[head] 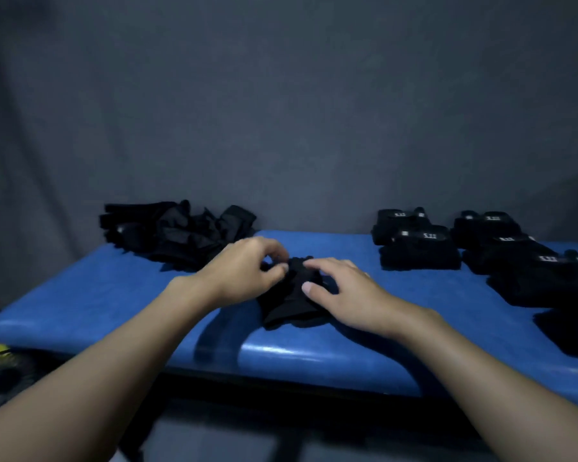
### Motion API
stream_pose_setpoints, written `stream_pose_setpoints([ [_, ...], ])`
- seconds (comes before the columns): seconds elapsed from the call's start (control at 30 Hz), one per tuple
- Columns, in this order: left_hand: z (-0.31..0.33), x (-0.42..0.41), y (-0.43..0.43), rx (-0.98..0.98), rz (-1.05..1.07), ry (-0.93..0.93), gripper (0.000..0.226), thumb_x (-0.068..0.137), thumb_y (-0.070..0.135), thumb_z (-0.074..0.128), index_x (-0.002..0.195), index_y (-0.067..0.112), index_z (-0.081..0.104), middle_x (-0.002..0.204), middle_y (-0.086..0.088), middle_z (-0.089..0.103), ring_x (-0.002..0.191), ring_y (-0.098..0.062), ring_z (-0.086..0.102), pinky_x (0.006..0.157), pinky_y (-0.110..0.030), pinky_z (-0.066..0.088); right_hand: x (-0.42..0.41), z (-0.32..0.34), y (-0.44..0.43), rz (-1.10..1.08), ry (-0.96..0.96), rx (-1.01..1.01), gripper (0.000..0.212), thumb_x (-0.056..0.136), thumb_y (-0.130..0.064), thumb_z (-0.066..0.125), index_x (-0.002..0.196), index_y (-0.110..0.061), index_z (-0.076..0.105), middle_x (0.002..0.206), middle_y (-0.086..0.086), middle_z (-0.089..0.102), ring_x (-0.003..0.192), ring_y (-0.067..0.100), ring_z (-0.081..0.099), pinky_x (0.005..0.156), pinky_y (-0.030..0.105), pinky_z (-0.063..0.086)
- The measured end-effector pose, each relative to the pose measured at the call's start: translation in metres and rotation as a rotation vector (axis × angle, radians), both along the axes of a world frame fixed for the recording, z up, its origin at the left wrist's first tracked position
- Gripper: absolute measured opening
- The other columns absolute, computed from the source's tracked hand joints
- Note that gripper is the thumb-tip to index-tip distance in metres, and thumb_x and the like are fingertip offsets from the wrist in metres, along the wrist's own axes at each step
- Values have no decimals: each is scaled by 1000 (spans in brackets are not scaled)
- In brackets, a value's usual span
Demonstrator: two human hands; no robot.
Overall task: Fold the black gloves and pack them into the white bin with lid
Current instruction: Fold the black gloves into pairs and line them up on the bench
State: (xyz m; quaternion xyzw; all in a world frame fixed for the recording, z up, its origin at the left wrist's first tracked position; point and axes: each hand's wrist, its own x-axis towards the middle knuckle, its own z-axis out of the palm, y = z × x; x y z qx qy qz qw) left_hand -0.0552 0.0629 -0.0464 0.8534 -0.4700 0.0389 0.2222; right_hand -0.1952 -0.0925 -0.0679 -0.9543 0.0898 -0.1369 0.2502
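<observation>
Inspection at the folding stage. One black glove [287, 308] is lying at the centre of the blue bench [80, 305], close to the near edge, and both hands are working on it.

The left hand [244, 271] is coming in from nine o'clock of the glove. Its fingers are curled, and thumb and fingertips are pinching the far end of the fabric. The right hand [344, 295] is lying across the glove from three o'clock, fingers spread and nearly flat, pressing the cloth down rather than gripping it.

A loose heap [177, 231] of unfolded gloves is sitting at ten o'clock against the backdrop. The folded stacks [417, 245] are occupying two to three o'clock, and several are showing white labels. The white bin is not appearing in view, so no packing can be confirmed.

Risks noted:
- The pinch is taking in little fabric, so it is likely to slip and let the fold spring open.
- The light is dim and everything is black on black, which is making edges hard to align; a crooked fold is probable.
- The glove is lying near the bench lip, so a sideways push from the right palm could slide it off.
</observation>
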Motion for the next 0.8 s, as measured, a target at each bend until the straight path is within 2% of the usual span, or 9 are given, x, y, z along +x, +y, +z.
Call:
stream_pose_setpoints([
  [0.1,-13,1,26,228,23,-27,44,85,64,55,121,38,61,120,18,62,114,-8,57,103,-41,40,12,-6,8,16,138,-86,54,95,-54,48,144,-33,41,151,-12,39,143,12,27,116,40,20],
  [0.17,-19,2,36,270,37,-40,50,87,67,53,129,40,55,129,18,55,121,-8,51,103,-42,34,18,-6,10,21,189,-153,54,94,-58,45,143,-36,42,152,-16,36,142,10,24,114,40,17],
  [0.27,-19,7,44,241,40,-47,49,87,67,53,130,42,54,128,18,55,119,-7,50,103,-42,33,26,-1,12,15,205,-179,52,92,-61,46,138,-38,47,147,-17,42,137,12,27,108,40,18],
  [0.37,-15,15,52,184,67,-61,45,88,63,55,127,40,57,122,17,57,113,-9,53,101,-42,35,39,7,16,7,139,-172,45,92,-60,48,131,-38,53,136,-16,50,133,12,29,101,36,18],
  [0.47,-10,29,62,129,116,-125,43,89,58,55,127,37,58,124,12,58,118,-14,51,100,-41,37,57,12,22,11,70,-150,39,93,-56,50,126,-38,56,128,-14,54,131,12,32,105,38,20],
  [0.57,-7,47,76,65,218,-266,34,89,47,61,119,32,63,122,9,60,118,-19,49,97,-38,37,77,11,31,53,42,-135,33,93,-50,52,123,-36,58,123,-13,56,129,13,36,106,38,22],
  [0.67,-10,64,91,33,353,-365,40,85,40,69,123,29,63,127,6,58,123,-24,46,98,-38,31,101,12,43,101,28,-117,36,94,-48,53,127,-34,56,128,-12,54,133,10,34,109,36,19],
  [0.73,-13,74,99,38,418,-356,43,85,41,70,125,29,62,131,7,56,126,-23,44,100,-38,28,118,13,52,127,30,-107,38,95,-46,52,131,-34,53,135,-11,51,136,10,30,109,34,17],
  [0.8,-16,82,104,22,450,-318,36,86,42,69,120,31,64,129,11,55,123,-21,45,97,-38,28,135,13,60,140,31,-103,38,96,-45,51,132,-35,52,137,-10,50,136,13,30,106,35,18],
])
